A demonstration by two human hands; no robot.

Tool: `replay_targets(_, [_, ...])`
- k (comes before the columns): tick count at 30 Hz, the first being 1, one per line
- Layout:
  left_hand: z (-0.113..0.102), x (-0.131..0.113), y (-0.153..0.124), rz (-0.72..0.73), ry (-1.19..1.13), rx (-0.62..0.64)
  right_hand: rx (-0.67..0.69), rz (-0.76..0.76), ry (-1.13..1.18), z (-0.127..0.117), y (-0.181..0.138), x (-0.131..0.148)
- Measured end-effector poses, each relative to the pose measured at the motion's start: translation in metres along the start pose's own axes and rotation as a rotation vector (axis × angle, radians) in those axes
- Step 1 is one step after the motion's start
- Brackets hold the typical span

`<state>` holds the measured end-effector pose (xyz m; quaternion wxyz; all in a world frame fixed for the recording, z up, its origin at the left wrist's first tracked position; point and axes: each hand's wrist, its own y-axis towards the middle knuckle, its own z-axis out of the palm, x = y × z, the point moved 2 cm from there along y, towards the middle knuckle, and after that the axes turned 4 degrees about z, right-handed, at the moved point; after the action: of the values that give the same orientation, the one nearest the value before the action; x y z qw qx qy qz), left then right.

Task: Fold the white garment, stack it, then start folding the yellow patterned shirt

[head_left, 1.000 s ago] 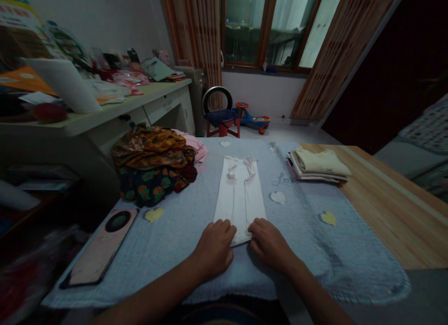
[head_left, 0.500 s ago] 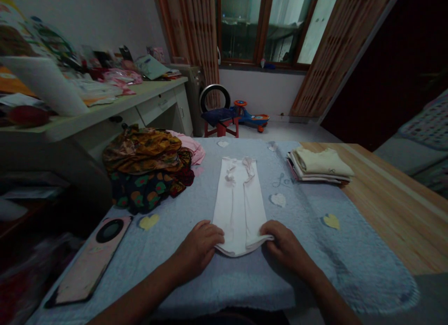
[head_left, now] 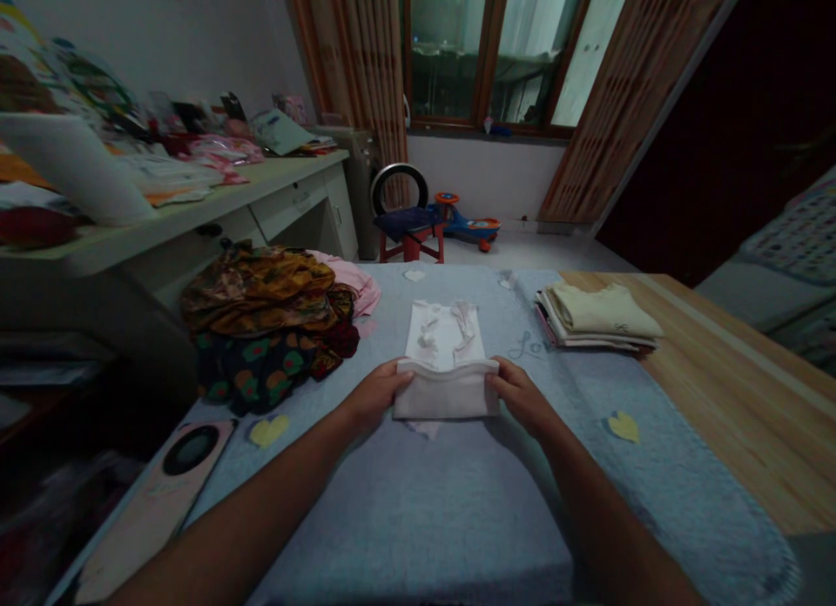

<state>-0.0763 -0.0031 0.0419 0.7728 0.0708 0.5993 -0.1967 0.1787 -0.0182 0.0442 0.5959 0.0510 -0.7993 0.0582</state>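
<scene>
A white garment (head_left: pixel 448 395), with ruffled trim near its far end, lies on the blue blanket (head_left: pixel 418 501). Its near end is turned up and over, so the hem crosses the middle of the cloth. At the left end of that hem, my left hand (head_left: pixel 377 393) pinches the edge between thumb and fingers. My right hand (head_left: pixel 519 393) grips the hem's right end in the same way. What kind of garment it is, I cannot fully tell; it looks like a small top.
A heap of patterned clothes (head_left: pixel 267 319) lies on the left, with a pink phone-shaped case (head_left: pixel 157 501) before it. Folded clothes (head_left: pixel 597 319) are stacked at the right, by the bare wooden tabletop (head_left: pixel 738 388). A cluttered desk (head_left: pixel 287 175) stands far left.
Both hands have moved away from me, carrying the garment's near hem up and over. The cloth is now shorter, its near part doubled back.
</scene>
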Motion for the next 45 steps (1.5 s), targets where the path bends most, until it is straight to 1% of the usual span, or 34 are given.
replay_targets(3, [-0.005, 0.002, 0.024, -0.053, -0.042, -0.074, -0.052, 0.026, -0.049, -0.001, 0.025, -0.008])
replay_targets(5, [-0.008, 0.002, 0.037, -0.077, -0.039, -0.104, -0.109, 0.059, -0.16, -0.001, 0.039, -0.013])
replay_targets(8, [-0.008, 0.001, 0.048, -0.088, 0.013, -0.077, -0.196, 0.086, -0.371, 0.001, 0.053, -0.019])
replay_targets(10, [-0.006, 0.0, 0.051, -0.083, 0.079, -0.06, -0.23, 0.07, -0.455, 0.003, 0.056, -0.022])
replay_targets(12, [-0.004, -0.002, 0.052, -0.07, 0.139, -0.073, -0.246, 0.05, -0.47, 0.004, 0.055, -0.025])
replay_targets(15, [-0.003, -0.003, 0.053, -0.03, 0.159, -0.07, -0.274, 0.014, -0.401, 0.003, 0.052, -0.029])
replay_targets(17, [-0.006, -0.002, 0.056, 0.014, 0.167, -0.051, -0.288, -0.015, -0.363, 0.002, 0.052, -0.033])
replay_targets(18, [-0.008, 0.0, 0.058, 0.044, 0.212, -0.06, -0.293, -0.024, -0.368, 0.001, 0.052, -0.035])
replay_targets(20, [-0.014, 0.003, 0.064, 0.113, 0.435, -0.113, -0.321, -0.033, -0.443, 0.001, 0.055, -0.039])
replay_targets(22, [-0.019, 0.007, 0.068, 0.2, 0.776, -0.176, -0.371, -0.051, -0.573, 0.002, 0.057, -0.042])
replay_targets(24, [-0.02, 0.011, 0.07, 0.279, 1.092, -0.21, -0.427, -0.069, -0.695, 0.002, 0.059, -0.044])
replay_targets(26, [-0.019, 0.014, 0.068, 0.315, 1.32, -0.273, -0.471, -0.069, -0.756, 0.003, 0.059, -0.047])
replay_targets(28, [-0.018, 0.014, 0.064, 0.309, 1.469, -0.385, -0.518, -0.057, -0.77, 0.002, 0.058, -0.048])
replay_targets(30, [-0.015, 0.01, 0.058, 0.318, 1.551, -0.5, -0.567, -0.069, -0.78, 0.002, 0.054, -0.046])
replay_targets(32, [-0.011, 0.006, 0.052, 0.358, 1.576, -0.537, -0.597, -0.12, -0.806, 0.002, 0.051, -0.042])
replay_targets(33, [-0.009, 0.004, 0.049, 0.38, 1.573, -0.514, -0.593, -0.158, -0.818, 0.003, 0.048, -0.039])
replay_targets(34, [-0.006, 0.004, 0.046, 0.401, 1.564, -0.456, -0.57, -0.204, -0.825, 0.004, 0.046, -0.035])
replay_targets(36, [0.001, 0.007, 0.04, 0.453, 1.548, -0.276, -0.478, -0.31, -0.814, 0.009, 0.042, -0.029])
replay_targets(38, [0.007, 0.013, 0.034, 0.512, 1.557, -0.085, -0.356, -0.415, -0.793, 0.016, 0.039, -0.023])
replay_targets(40, [0.011, 0.022, 0.029, 0.539, 1.589, 0.056, -0.246, -0.475, -0.802, 0.023, 0.036, -0.021])
replay_targets(42, [0.012, 0.029, 0.026, 0.513, 1.618, 0.151, -0.157, -0.464, -0.853, 0.029, 0.035, -0.022])
replay_targets(45, [0.011, 0.033, 0.027, 0.461, 1.635, 0.231, -0.058, -0.361, -0.948, 0.034, 0.036, -0.027])
